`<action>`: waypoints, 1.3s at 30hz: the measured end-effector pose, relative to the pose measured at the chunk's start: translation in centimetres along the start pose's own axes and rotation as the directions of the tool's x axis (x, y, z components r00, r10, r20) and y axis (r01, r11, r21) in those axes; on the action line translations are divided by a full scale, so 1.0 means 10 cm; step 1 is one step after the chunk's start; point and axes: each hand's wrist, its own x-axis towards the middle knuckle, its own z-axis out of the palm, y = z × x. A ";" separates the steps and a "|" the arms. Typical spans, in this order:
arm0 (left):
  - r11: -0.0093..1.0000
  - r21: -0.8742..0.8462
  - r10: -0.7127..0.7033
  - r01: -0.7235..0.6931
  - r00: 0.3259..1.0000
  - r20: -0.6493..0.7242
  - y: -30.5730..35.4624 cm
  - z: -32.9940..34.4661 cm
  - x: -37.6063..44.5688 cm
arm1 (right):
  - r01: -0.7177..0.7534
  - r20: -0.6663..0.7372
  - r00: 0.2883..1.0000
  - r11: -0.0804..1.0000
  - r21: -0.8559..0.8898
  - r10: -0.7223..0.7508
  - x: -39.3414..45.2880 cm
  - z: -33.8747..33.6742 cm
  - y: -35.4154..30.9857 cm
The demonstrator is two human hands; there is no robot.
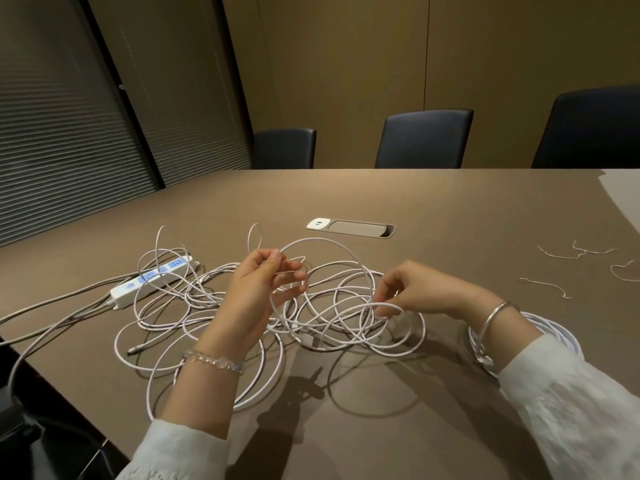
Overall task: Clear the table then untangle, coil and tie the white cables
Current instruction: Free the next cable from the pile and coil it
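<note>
- The white cables (332, 317) lie as a loose tangle of thin, smooth, round cord in the middle of the near part of the table (450, 209), loops overlapping in every direction.
- One large loop rises off the surface in a near-circle between the two hands.
- The left hand (263, 289) is raised above the tangle, its thumb and fingers curled and pinching strands of the lifted loop.
- The right hand (412, 289) hovers low over the right side of the tangle, fingertips pinching a strand where several loops cross.
- A beaded, translucent bracelet (213, 360) circles the left wrist; a plain, polished metal bangle (493, 318) circles the right.
- Both arms wear white, textured fabric sleeves (581, 410).
- Beneath the right forearm sits a neat coiled bundle (557, 332) of white cable, its turns lying flat and close together.
- A long, white, rectangular power strip (152, 282) with pale blue sockets lies left of the tangle, cable loops draped over it and grey cords trailing off the left edge.
- Short, crinkled, pale wire ties (575, 254) are scattered on the right, well apart from the tangle.
- The tabletop is matte brown, with a recessed oval socket panel (349, 228) beyond the cables.
- Three dark, padded chairs (424, 138) stand along the far edge.
</note>
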 end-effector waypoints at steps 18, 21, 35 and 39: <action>0.520 0.854 0.108 -0.012 0.993 -0.052 -0.49 -0.14 0.07 | -0.063 -0.060 0.994 0.930 0.363 0.091 0.05 0.14 -0.05; 0.437 0.892 0.227 -0.113 0.974 0.012 -0.47 -0.07 -0.01 | -0.097 -0.040 0.993 0.944 0.316 0.115 0.05 0.14 -0.04; 0.157 0.878 -0.175 -0.451 0.863 0.474 -0.70 0.14 -0.43 | -0.199 -0.104 0.954 0.854 0.481 0.281 0.06 0.10 -0.02; 0.188 0.872 -0.235 -0.452 0.841 0.487 -0.71 0.14 -0.45 | -0.226 -0.083 0.949 0.842 0.491 0.303 0.07 0.11 0.02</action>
